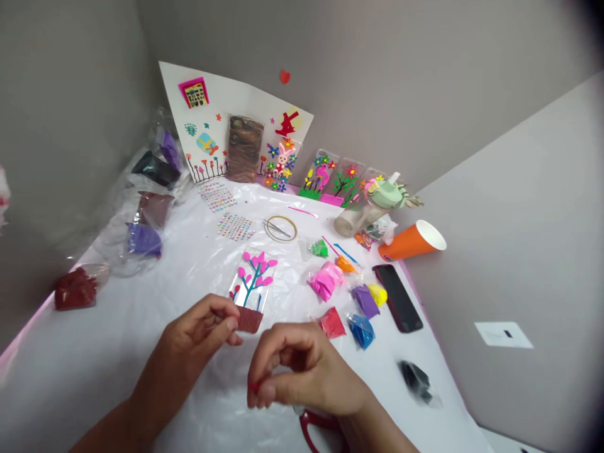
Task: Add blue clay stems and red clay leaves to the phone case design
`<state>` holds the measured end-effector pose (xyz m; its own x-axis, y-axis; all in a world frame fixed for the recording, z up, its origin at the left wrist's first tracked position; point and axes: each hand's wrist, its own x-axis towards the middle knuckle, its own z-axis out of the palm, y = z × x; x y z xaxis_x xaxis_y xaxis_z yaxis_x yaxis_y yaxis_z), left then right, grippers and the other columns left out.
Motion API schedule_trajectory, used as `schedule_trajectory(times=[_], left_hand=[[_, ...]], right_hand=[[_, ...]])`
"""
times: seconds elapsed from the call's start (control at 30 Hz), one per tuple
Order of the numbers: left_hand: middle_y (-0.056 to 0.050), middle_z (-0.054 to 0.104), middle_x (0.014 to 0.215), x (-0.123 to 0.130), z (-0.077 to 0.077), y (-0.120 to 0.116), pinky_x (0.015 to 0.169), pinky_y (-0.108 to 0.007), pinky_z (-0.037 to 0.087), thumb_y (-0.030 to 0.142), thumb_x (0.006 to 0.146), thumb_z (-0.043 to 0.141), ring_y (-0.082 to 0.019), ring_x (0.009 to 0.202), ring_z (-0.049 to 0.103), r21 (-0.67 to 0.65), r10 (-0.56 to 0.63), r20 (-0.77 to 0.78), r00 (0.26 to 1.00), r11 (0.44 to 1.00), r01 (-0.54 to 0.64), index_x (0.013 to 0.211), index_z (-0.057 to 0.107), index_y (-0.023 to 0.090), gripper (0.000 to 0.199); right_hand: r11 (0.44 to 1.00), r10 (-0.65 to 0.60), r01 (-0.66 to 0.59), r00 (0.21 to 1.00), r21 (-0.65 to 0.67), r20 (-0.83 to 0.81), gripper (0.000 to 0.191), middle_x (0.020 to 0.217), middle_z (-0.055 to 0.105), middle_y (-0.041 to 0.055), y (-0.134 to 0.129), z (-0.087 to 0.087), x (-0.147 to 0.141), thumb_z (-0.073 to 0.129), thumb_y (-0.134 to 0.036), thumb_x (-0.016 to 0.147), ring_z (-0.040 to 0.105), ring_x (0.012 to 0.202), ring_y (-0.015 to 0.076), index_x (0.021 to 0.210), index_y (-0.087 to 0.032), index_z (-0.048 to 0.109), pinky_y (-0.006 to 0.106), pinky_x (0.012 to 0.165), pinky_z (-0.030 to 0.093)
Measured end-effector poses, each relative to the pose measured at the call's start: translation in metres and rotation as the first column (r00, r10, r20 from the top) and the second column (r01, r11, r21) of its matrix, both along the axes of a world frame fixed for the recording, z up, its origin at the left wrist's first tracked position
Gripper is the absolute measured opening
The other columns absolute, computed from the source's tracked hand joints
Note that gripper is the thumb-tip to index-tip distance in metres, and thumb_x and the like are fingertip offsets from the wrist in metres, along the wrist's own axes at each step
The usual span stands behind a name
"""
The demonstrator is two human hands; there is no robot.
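A clear phone case [265, 284] lies on the white-covered table, decorated with a teal-stemmed plant, pink petals and a brown ribbed pot [250, 319] of modelling clay. Small red petals sit on its left side. My left hand [198, 343] is closed in a pinch by the pot's lower left corner; what lies between its fingertips is hidden, and I cannot tell whether it touches the case. Nearer to me, my right hand [302, 371] pinches a small bit of red clay [255, 387] between thumb and forefinger. Red-handled scissors [309, 431] lie partly beneath my right wrist.
Bagged clay in several colours, such as pink [326, 280] and red [332, 322], lies to the right, near a phone [397, 297] and a tipped orange cup [410, 242]. Rhinestone sheets [236, 226] and tweezers [277, 228] lie behind the case. More bags [144, 240] line the left.
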<state>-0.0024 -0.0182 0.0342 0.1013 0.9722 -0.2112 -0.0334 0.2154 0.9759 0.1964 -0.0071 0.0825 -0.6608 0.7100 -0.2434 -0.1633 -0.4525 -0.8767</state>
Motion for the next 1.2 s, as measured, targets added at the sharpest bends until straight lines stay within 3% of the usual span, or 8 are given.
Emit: schedule_trajectory(times=[0.07, 0.2, 0.3, 0.43, 0.63, 0.8, 0.97, 1.2], left_hand=[[0.004, 0.069, 0.084, -0.004, 0.0, 0.001, 0.074, -0.021, 0.059, 0.044, 0.092, 0.067, -0.013, 0.074, 0.07, -0.11, 0.051, 0.122, 0.991, 0.993, -0.037, 0.093, 0.066, 0.027, 0.018], [0.002, 0.07, 0.087, -0.005, -0.001, 0.0, 0.076, -0.025, 0.06, 0.052, 0.084, 0.074, -0.016, 0.08, 0.07, -0.245, 0.12, 0.245, 0.962, 0.968, -0.058, 0.097, 0.071, 0.026, 0.03], [0.002, 0.07, 0.084, -0.003, -0.001, -0.001, 0.074, -0.024, 0.059, 0.055, 0.079, 0.079, -0.015, 0.078, 0.069, -0.267, 0.131, 0.279, 0.951, 0.962, -0.054, 0.092, 0.073, 0.025, 0.033], [0.003, 0.068, 0.078, -0.002, -0.002, 0.001, 0.071, -0.023, 0.057, 0.052, 0.083, 0.075, -0.014, 0.073, 0.067, -0.245, 0.117, 0.28, 0.953, 0.969, -0.047, 0.092, 0.073, 0.025, 0.029], [0.006, 0.056, 0.066, 0.005, -0.005, 0.001, 0.051, -0.019, 0.044, 0.048, 0.088, 0.07, -0.008, 0.051, 0.05, -0.228, 0.065, 0.316, 0.947, 0.974, 0.009, 0.089, 0.07, 0.024, 0.023], [0.005, 0.058, 0.066, 0.006, -0.001, 0.0, 0.061, -0.02, 0.048, 0.046, 0.089, 0.068, -0.01, 0.061, 0.057, -0.201, 0.052, 0.271, 0.961, 0.98, 0.004, 0.083, 0.069, 0.024, 0.023], [0.005, 0.06, 0.069, 0.005, -0.003, 0.0, 0.064, -0.022, 0.053, 0.055, 0.086, 0.071, -0.012, 0.061, 0.06, -0.229, 0.027, 0.295, 0.955, 0.972, 0.044, 0.086, 0.07, 0.025, 0.03], [0.002, 0.068, 0.087, 0.005, -0.008, -0.003, 0.083, -0.026, 0.058, 0.051, 0.087, 0.074, -0.014, 0.078, 0.068, -0.219, 0.022, 0.26, 0.965, 0.975, 0.037, 0.089, 0.071, 0.025, 0.026]], right_hand=[[0.995, -0.096, 0.097, 0.994, 0.019, -0.045, 0.011, 0.081, 0.072, 0.0005, 0.008, -0.004, 0.0, 0.079, -0.022, 0.087, 0.064, 0.068, 0.01, 0.098, -0.021, 0.077, 0.022, 0.067, 0.051], [0.937, -0.31, 0.297, 0.949, 0.183, 0.047, 0.009, 0.081, 0.073, 0.0001, 0.025, -0.022, 0.003, 0.078, -0.024, 0.089, 0.064, 0.072, 0.0087, 0.096, -0.021, 0.08, 0.02, 0.072, 0.051], [0.927, -0.355, 0.344, 0.933, 0.149, 0.06, 0.016, 0.083, 0.076, 0.001, 0.032, -0.034, 0.005, 0.083, -0.026, 0.083, 0.066, 0.07, 0.01, 0.098, -0.021, 0.079, 0.022, 0.07, 0.053], [0.903, -0.413, 0.399, 0.908, 0.16, 0.07, 0.014, 0.076, 0.075, 0.0017, 0.031, -0.041, 0.007, 0.08, -0.033, 0.086, 0.065, 0.065, 0.011, 0.087, -0.019, 0.077, 0.023, 0.065, 0.052], [0.889, -0.451, 0.435, 0.886, 0.143, 0.11, 0.016, 0.079, 0.075, 0.0012, 0.034, -0.044, 0.007, 0.083, -0.032, 0.08, 0.064, 0.068, 0.0114, 0.089, -0.02, 0.077, 0.024, 0.068, 0.051], [0.887, -0.457, 0.44, 0.879, 0.141, 0.134, 0.02, 0.07, 0.07, -0.0012, 0.036, -0.048, 0.006, 0.087, -0.031, 0.074, 0.059, 0.06, 0.0096, 0.085, -0.019, 0.076, 0.022, 0.062, 0.047], [0.882, -0.467, 0.445, 0.87, 0.158, 0.155, 0.029, 0.057, 0.062, -0.0031, 0.036, -0.05, 0.006, 0.079, -0.043, 0.082, 0.05, 0.051, 0.0088, 0.072, -0.018, 0.069, 0.022, 0.054, 0.041], [0.875, -0.481, 0.459, 0.857, 0.151, 0.183, 0.022, 0.077, 0.07, -0.0004, 0.036, -0.051, 0.005, 0.086, -0.034, 0.074, 0.059, 0.067, 0.0122, 0.087, -0.02, 0.075, 0.025, 0.067, 0.048]])
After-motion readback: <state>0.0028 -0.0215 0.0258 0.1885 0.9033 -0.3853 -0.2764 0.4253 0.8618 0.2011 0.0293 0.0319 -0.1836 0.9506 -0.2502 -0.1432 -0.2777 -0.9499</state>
